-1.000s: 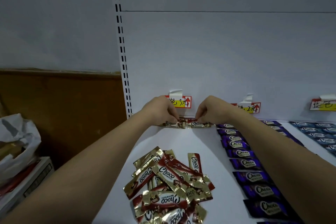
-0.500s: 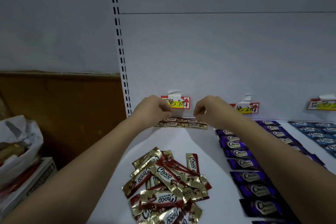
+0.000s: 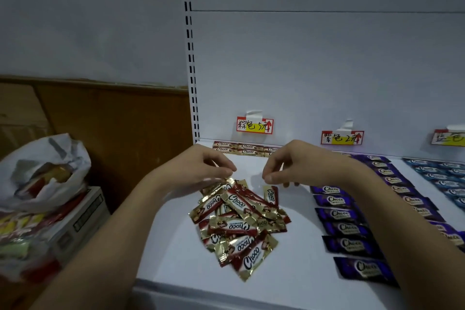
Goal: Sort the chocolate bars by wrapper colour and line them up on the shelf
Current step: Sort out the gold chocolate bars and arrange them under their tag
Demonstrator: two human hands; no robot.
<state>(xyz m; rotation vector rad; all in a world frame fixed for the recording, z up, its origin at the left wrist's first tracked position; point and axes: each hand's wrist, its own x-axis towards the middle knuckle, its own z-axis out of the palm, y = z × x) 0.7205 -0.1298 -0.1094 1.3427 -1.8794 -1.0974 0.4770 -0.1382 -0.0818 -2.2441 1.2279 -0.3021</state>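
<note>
Brown-and-gold chocolate bars (image 3: 239, 224) were heaped loose in the middle of the white shelf (image 3: 173, 254), while 2 short rows of the same colour (image 3: 245, 148) were lined up against the back panel under a brown price tag (image 3: 254, 125). The left hand (image 3: 201, 171) was poised at the heap's far edge, fingers curled; whether a wrapper was pinched could not be told. The right hand (image 3: 289, 167) was held loosely curled above the shelf, nothing in it. The slippery foil could be snagged, so that 2 bars were lifted together or neighbours were dragged toward the purple column (image 3: 349, 229). Blue bars (image 3: 448, 178) were laid further right. A plastic bag (image 3: 42, 171) was seen on boxes beside the wood-panelled wall.
</note>
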